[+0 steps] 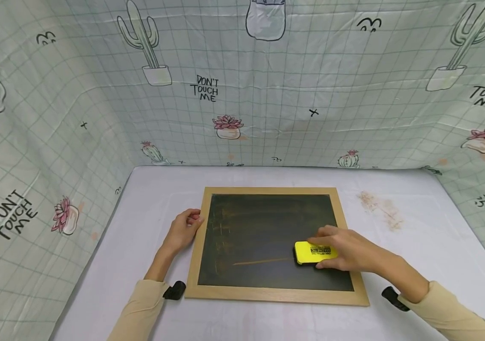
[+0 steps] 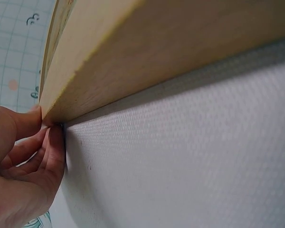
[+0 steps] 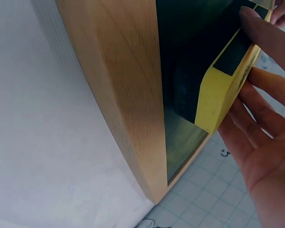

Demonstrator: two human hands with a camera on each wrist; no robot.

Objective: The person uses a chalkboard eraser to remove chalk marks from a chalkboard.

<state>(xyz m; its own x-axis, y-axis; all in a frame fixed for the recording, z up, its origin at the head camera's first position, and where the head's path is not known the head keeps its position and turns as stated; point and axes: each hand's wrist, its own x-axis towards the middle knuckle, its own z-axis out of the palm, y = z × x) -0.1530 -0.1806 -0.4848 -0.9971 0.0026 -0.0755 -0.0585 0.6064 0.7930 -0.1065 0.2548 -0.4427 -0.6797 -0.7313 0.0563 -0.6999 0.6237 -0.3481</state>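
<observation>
A chalkboard (image 1: 264, 222) in a light wooden frame (image 1: 276, 294) lies on the white table. My left hand (image 1: 183, 230) holds the frame's left side; in the left wrist view the thumb is against the frame's edge (image 2: 92, 80) and curled fingers sit low beside it. Over the board's right part, my right hand (image 1: 349, 248) grips a yellow and black magnetic board eraser (image 1: 304, 253) between thumb and fingers. The eraser's dark underside faces the board. One long chalk line (image 1: 259, 262) runs left from the eraser, and faint yellowish marks (image 1: 221, 230) show along the board's left.
A brownish powdery smudge (image 1: 381, 210) stains the white tabletop (image 1: 417, 246) right of the board. Cactus-print cloth (image 1: 285, 94) hangs behind and on both sides. Black wrist straps (image 1: 175, 290) show at both sleeves.
</observation>
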